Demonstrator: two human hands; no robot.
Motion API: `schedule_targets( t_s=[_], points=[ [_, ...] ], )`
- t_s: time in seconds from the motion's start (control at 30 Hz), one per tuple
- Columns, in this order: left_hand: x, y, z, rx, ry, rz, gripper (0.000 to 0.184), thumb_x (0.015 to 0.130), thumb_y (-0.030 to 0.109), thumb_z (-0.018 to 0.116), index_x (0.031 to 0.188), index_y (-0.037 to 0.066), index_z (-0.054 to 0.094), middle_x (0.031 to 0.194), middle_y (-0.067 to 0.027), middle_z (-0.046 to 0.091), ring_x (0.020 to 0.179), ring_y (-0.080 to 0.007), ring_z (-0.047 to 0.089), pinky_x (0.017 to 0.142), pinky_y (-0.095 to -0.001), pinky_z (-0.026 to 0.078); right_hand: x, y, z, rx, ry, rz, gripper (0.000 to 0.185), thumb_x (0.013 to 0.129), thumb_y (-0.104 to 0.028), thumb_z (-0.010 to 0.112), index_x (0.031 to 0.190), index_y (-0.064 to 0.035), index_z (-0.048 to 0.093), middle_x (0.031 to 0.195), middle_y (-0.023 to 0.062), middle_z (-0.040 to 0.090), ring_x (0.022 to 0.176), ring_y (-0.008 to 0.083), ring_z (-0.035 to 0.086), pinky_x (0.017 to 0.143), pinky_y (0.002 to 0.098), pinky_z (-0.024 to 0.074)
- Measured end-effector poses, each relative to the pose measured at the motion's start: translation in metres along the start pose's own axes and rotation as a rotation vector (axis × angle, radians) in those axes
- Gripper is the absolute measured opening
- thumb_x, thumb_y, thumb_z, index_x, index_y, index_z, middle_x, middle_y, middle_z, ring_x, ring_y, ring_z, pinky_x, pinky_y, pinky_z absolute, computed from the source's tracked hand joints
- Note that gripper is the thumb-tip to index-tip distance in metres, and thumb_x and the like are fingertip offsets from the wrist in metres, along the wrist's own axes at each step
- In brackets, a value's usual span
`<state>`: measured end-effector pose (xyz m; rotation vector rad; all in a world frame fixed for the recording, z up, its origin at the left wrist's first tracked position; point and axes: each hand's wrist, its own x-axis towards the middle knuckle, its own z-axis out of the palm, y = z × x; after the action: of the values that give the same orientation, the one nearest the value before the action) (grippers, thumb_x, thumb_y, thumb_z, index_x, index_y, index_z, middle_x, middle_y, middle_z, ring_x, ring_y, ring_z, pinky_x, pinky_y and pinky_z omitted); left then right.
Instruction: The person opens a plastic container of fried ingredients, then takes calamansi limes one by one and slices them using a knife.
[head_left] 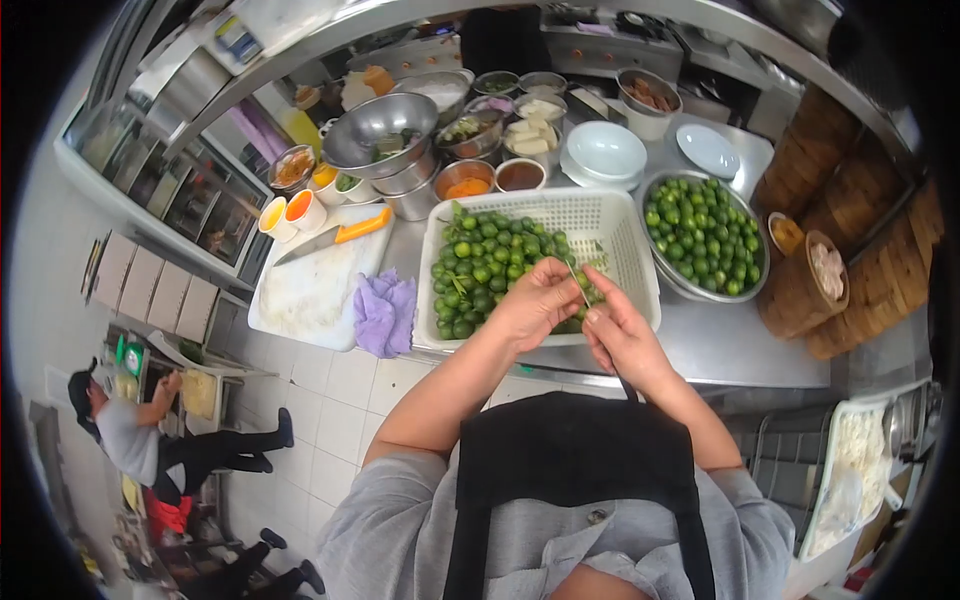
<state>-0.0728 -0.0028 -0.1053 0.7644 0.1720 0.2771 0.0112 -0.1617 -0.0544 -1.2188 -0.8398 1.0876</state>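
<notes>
Over a white perforated basket point(640, 240), my left hand point(540, 303) is closed in a pinch, thumb against fingers. My right hand point(627, 335) meets it with fingers bent and pinched. Between the fingertips runs a thin pale-green stem point(575, 278); whether a lime hangs on it is hidden by the fingers. Small green limes point(490, 250), some with leaves and stems, fill the left and middle of the basket. To the right a steel bowl point(655, 258) is heaped with more green limes point(705, 230).
Left of the basket lie a purple cloth point(384, 312), a white cutting board point(300, 295) and an orange-handled knife point(345, 233). Behind stand steel bowls point(365, 150), sauce cups and white plates point(605, 150). Bamboo steamers point(800, 290) stand right. Another person point(140, 430) works far left.
</notes>
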Motion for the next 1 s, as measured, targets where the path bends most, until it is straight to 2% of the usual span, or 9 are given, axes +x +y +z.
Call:
schedule_targets(
  t_s=[0.27, 0.4, 0.47, 0.6, 0.67, 0.7, 0.83, 0.93, 1.0],
  points=[
    [-0.013, 0.018, 0.002, 0.240, 0.039, 0.090, 0.020, 0.084, 0.011, 0.067, 0.093, 0.009, 0.049, 0.079, -0.0030, 0.059, 0.067, -0.0097, 0.054, 0.061, -0.0221, 0.046, 0.013, 0.020, 0.009, -0.088, 0.075, 0.003, 0.048, 0.096, -0.010, 0.043, 0.143, -0.0097, 0.032, 0.066, -0.0035, 0.042, 0.046, 0.0035, 0.035, 0.043, 0.0179, 0.0317],
    [-0.014, 0.021, -0.003, 0.212, 0.044, 0.114, 0.022, 0.084, 0.014, 0.068, 0.092, 0.007, 0.048, 0.080, -0.0034, 0.058, 0.069, -0.0092, 0.054, 0.061, -0.0221, 0.045, 0.022, 0.036, 0.005, -0.470, 0.185, -0.213, 0.047, 0.096, -0.010, 0.043, 0.142, -0.0088, 0.033, 0.069, -0.0029, 0.046, 0.044, 0.0039, 0.036, 0.041, 0.0184, 0.0315],
    [-0.016, 0.027, -0.006, 0.242, 0.048, 0.043, 0.021, 0.086, 0.013, 0.065, 0.098, 0.006, 0.049, 0.082, -0.0040, 0.058, 0.072, -0.0097, 0.055, 0.063, -0.0217, 0.046, 0.016, 0.017, 0.018, -0.073, 0.159, -0.025, 0.046, 0.097, -0.013, 0.041, 0.142, -0.0061, 0.032, 0.072, 0.0000, 0.049, 0.041, 0.0075, 0.037, 0.037, 0.0218, 0.0313],
    [-0.007, 0.028, -0.017, 0.294, 0.161, 0.013, 0.020, 0.086, 0.013, 0.064, 0.101, 0.004, 0.052, 0.084, -0.0040, 0.058, 0.075, -0.0114, 0.057, 0.066, -0.0225, 0.047, 0.025, 0.020, 0.002, 0.093, 0.326, 0.035, 0.046, 0.098, -0.017, 0.040, 0.141, -0.0035, 0.031, 0.069, 0.0015, 0.049, 0.039, 0.0092, 0.036, 0.034, 0.0236, 0.0297],
    [0.001, 0.034, -0.022, 0.937, 0.118, -0.111, 0.019, 0.084, 0.016, 0.062, 0.098, 0.004, 0.058, 0.090, -0.0067, 0.059, 0.082, -0.0196, 0.060, 0.074, -0.0288, 0.049, 0.026, 0.020, -0.008, 0.032, 0.362, 0.233, 0.046, 0.098, -0.020, 0.040, 0.140, -0.0027, 0.032, 0.068, 0.0021, 0.048, 0.039, 0.0087, 0.036, 0.034, 0.0228, 0.0290],
    [0.012, 0.022, -0.034, 1.338, 0.051, 0.160, 0.023, 0.080, 0.022, 0.064, 0.093, 0.004, 0.062, 0.095, -0.0107, 0.060, 0.088, -0.0275, 0.060, 0.081, -0.0358, 0.048, 0.025, 0.018, -0.010, 0.012, 0.335, 0.267, 0.045, 0.097, -0.019, 0.041, 0.138, -0.0015, 0.035, 0.068, 0.0024, 0.048, 0.039, 0.0082, 0.037, 0.034, 0.0224, 0.0292],
    [0.015, 0.021, -0.004, 2.144, -0.020, 0.025, 0.031, 0.078, 0.025, 0.068, 0.102, 0.005, 0.066, 0.098, -0.0144, 0.062, 0.094, -0.0285, 0.060, 0.084, -0.0397, 0.048, 0.019, 0.018, -0.018, -0.076, 0.302, 0.212, 0.041, 0.097, -0.019, 0.042, 0.134, -0.0012, 0.040, 0.068, 0.0023, 0.048, 0.039, 0.0078, 0.038, 0.034, 0.0223, 0.0297],
    [0.040, 0.015, 0.000, 2.206, -0.172, -0.322, 0.033, 0.075, 0.026, 0.071, 0.101, 0.006, 0.067, 0.101, -0.0144, 0.064, 0.096, -0.0283, 0.062, 0.081, -0.0397, 0.051, 0.015, 0.014, -0.021, -0.146, 0.261, 0.153, 0.036, 0.096, -0.018, 0.043, 0.128, -0.0013, 0.046, 0.068, 0.0017, 0.048, 0.039, 0.0071, 0.038, 0.034, 0.0219, 0.0299],
    [0.044, 0.016, 0.002, 2.218, -0.171, -0.318, 0.034, 0.073, 0.028, 0.073, 0.098, 0.005, 0.068, 0.102, -0.0148, 0.066, 0.097, -0.0285, 0.064, 0.078, -0.0392, 0.052, 0.010, 0.012, -0.023, -0.152, 0.230, 0.148, 0.033, 0.096, -0.018, 0.044, 0.125, -0.0018, 0.049, 0.068, 0.0012, 0.047, 0.040, 0.0064, 0.038, 0.035, 0.0215, 0.0300]
  ],
)
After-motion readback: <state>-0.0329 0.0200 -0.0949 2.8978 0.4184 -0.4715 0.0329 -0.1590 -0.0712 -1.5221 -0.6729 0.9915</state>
